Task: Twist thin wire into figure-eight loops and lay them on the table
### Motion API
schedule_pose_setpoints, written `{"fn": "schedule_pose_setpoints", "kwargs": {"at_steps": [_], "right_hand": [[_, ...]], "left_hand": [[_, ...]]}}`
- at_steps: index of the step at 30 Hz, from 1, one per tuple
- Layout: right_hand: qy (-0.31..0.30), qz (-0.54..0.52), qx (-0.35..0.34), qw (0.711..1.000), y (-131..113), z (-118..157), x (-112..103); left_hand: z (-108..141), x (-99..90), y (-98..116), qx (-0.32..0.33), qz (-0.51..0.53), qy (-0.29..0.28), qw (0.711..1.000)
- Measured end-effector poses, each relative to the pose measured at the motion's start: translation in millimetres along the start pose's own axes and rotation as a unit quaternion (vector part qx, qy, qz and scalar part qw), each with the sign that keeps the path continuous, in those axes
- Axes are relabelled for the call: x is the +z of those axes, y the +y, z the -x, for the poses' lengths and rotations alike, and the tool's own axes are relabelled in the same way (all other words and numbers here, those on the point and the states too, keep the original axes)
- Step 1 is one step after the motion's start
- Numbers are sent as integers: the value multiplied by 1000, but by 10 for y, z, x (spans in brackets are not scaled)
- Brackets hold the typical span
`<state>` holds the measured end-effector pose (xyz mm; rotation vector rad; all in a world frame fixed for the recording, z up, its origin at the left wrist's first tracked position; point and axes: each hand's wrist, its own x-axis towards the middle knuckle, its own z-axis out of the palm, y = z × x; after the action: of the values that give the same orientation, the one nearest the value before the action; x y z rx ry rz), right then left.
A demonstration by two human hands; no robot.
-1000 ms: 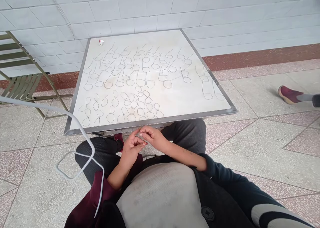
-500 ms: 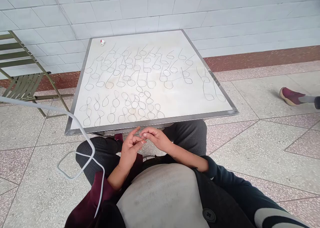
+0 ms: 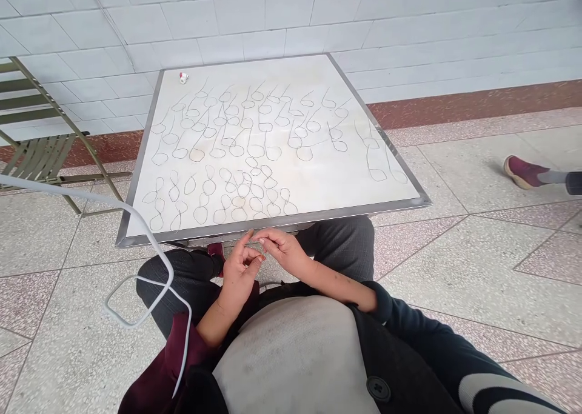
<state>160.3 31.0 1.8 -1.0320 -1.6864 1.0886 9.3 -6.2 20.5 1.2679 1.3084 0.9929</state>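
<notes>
My left hand (image 3: 239, 271) and my right hand (image 3: 285, 251) meet just in front of the table's near edge, over my lap. The left thumb closes towards its bent fingers while the index finger points up to the right fingertips. With thumb and fingers pinched, my right hand touches or almost touches that index finger. Whatever lies between the fingertips is too thin or small to make out. On the white table (image 3: 336, 190) lie many thin dark wire pieces. Loops with straight tails (image 3: 304, 153) fill the middle and back; figure-eight twisted wires (image 3: 209, 180) lie at the front left.
A small red-and-white object (image 3: 183, 78) sits at the table's back left corner. A pale cable (image 3: 150, 226) runs down in front of my left side. A slatted folding chair (image 3: 45, 153) stands left. Another person's shoe (image 3: 522, 171) is on the floor at right.
My right fingertips have shifted slightly up along the left index finger, and the left thumb and right fingers are a little further apart. The wires on the table lie as before.
</notes>
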Motion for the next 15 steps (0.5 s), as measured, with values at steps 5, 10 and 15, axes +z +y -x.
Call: {"fn": "schedule_pose_setpoints", "kwargs": {"at_steps": [5,10,15], "right_hand": [[-8,19,-23,1000,32,-1,-15],[-39,104,-73,991,15,-49,-70],[-30,156,-111,981,27,-70,-79]], "left_hand": [[0,2,-22,12,-27,2,1000],[-6,7,-67,21,-41,0,999],[-12,26,-63,13,-39,4,999]]}}
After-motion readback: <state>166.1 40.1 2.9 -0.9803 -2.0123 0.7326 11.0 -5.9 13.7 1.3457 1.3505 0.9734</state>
